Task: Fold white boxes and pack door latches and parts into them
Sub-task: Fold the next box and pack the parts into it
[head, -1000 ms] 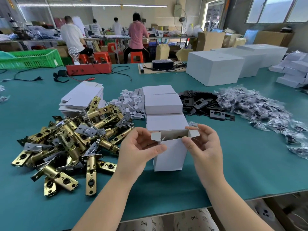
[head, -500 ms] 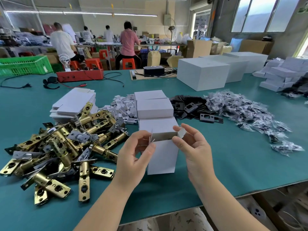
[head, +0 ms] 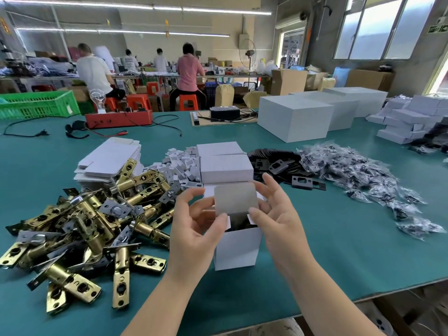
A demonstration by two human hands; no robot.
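A small white box (head: 238,248) stands upright on the green table (head: 339,251), its top open and its lid flap raised. Something dark shows inside the opening. My left hand (head: 196,226) holds the box's left top edge, thumb on the left side flap. My right hand (head: 278,214) holds the right top edge, thumb on the right side flap, fingers behind the lid. A heap of brass door latches (head: 80,229) lies to the left. Closed white boxes (head: 225,163) stand just behind the open one.
Flat box blanks (head: 109,158) and small white parts (head: 179,166) lie behind the latches. Black strike plates (head: 286,166) and bagged parts (head: 363,180) spread to the right. Large white cartons (head: 295,117) stand at the back. People work at far benches.
The lid flap has swung up and now stands upright over the opening. Both thumbs have shifted onto the side flaps. The camera view has tilted up a little.
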